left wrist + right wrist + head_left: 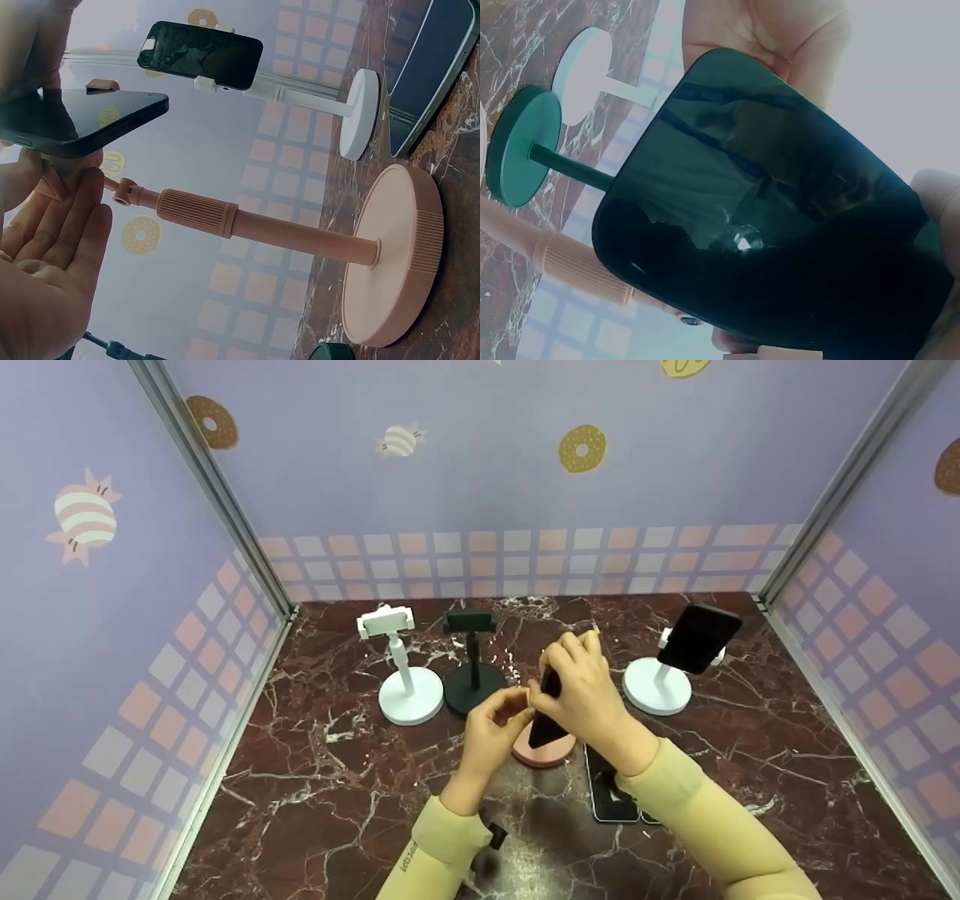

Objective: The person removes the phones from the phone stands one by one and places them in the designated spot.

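Observation:
A pink phone stand [285, 244] stands upright with its round base on the table. My left hand [486, 739] pinches the stand's pink clamp [51, 181] between thumb and fingers, under the phone. My right hand [589, 690] grips a dark phone [546, 727] by its edges at that clamp. In the right wrist view the phone's glossy face [742, 195] fills the middle and hides most of the clamp. How firmly the clamp sits on the phone cannot be seen.
Two phones lie flat by the pink base, one phone [613, 802] partly under my right forearm. To the right, a white stand [657, 690] carries a phone [701, 639]. A white stand [411, 695] and a dark green stand [474, 682] stand at left. Patterned walls enclose the marbled table [315, 810].

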Tool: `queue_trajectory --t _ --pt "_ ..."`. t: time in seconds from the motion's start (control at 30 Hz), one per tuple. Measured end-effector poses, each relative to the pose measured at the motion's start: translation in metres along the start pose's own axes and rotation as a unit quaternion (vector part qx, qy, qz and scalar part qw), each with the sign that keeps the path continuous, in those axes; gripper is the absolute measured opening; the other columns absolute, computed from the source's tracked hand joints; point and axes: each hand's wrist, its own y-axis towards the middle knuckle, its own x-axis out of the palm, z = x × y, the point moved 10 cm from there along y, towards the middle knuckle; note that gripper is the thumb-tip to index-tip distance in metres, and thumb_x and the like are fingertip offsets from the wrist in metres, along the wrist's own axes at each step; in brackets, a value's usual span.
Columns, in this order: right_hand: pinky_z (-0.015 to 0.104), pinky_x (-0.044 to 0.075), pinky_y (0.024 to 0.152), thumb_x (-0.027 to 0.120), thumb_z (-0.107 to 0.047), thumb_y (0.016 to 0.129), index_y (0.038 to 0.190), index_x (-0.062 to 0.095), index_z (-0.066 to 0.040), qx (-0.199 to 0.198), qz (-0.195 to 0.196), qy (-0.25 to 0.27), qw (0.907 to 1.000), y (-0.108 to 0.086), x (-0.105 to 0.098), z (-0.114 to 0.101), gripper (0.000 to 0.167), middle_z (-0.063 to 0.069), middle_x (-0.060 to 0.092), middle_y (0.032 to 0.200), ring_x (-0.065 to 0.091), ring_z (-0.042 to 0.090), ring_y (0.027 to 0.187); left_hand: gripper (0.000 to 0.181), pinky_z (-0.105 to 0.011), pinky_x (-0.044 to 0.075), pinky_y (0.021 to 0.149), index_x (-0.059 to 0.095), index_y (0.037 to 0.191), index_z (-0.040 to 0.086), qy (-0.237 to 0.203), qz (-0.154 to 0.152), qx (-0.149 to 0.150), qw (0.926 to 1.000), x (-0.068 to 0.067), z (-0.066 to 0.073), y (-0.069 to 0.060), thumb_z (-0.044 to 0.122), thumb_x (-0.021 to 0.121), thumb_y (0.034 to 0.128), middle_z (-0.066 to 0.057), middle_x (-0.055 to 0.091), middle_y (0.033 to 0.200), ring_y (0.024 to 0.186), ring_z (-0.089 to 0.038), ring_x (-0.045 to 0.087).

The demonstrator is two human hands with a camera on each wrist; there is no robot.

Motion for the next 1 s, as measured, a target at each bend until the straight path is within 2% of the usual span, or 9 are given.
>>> queue_trajectory --t 0.33,0.67,1.0 --pt "0.034 0.034 0.063 0.077 -0.01 0.077 0.088 0.054 -0.009 -0.011 0.005 0.003 0.9999 0.001 0.0 -0.002 0.025 0.008 0.049 0.086 0.04 0.029 0.088 0.025 -0.023 0.058 0.084 0.07 0.113 -0.009 0.001 0.005 -0.023 0.9997 -0.001 -0.003 0.0 -0.002 0.075 0.09 -0.027 0.073 0.107 0.093 -0.005 0.068" --pt "0.037 0.037 0.062 0.078 -0.008 0.076 0.087 0.054 -0.008 -0.025 0.023 0.009 0.9994 0.002 -0.003 -0.005 0.027 0.008 0.049 0.085 0.041 0.03 0.088 0.026 -0.023 0.059 0.085 0.071 0.114 -0.009 0.008 0.011 -0.026 0.9996 -0.002 -0.004 -0.001 -0.001 0.076 0.0896 -0.026 0.074 0.109 0.095 -0.006 0.07" --pt "0.033 0.032 0.067 0.08 -0.003 0.072 0.085 0.054 -0.007 -0.056 0.058 0.021 0.9965 0.005 -0.012 -0.011 0.029 0.007 0.048 0.083 0.04 0.028 0.085 0.027 -0.021 0.058 0.084 0.07 0.115 -0.009 0.006 0.011 -0.018 0.9998 -0.003 -0.006 -0.001 -0.001 0.076 0.0899 -0.027 0.073 0.108 0.095 -0.004 0.069"
